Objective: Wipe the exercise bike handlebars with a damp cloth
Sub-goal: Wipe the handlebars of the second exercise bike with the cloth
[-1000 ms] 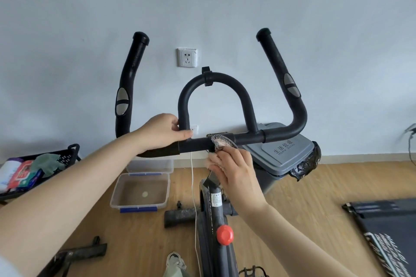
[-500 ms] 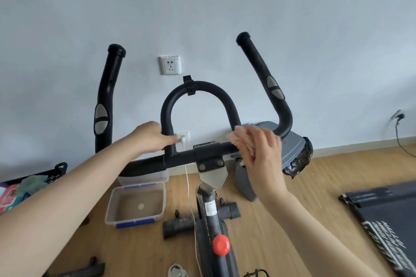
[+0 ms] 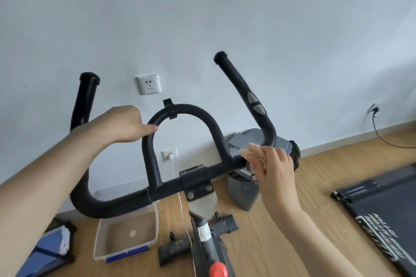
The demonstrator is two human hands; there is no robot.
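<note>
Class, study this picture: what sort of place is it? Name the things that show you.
Probably a room at home used for exercise: exercise bike handlebars before a plain wall with a wall socket, a wooden floor, and a grey lidded bin.
</note>
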